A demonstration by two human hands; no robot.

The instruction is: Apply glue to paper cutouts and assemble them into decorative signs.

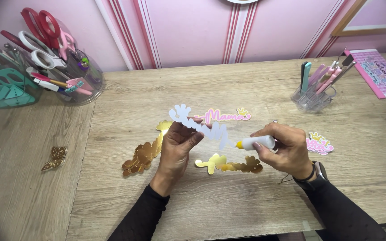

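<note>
Our left hand (178,145) pinches the white scripted paper cutout (197,126), its long axis running rightward to the white yellow-tipped glue bottle (256,143) clasped in our right hand (287,149).

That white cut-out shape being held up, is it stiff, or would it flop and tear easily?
The white cut-out is held by the left hand at one end yet reaches level toward the glue bottle, so it is probably light, fairly stiff card. Its thin, curly strokes look likely to bend or tear if pulled.
</note>
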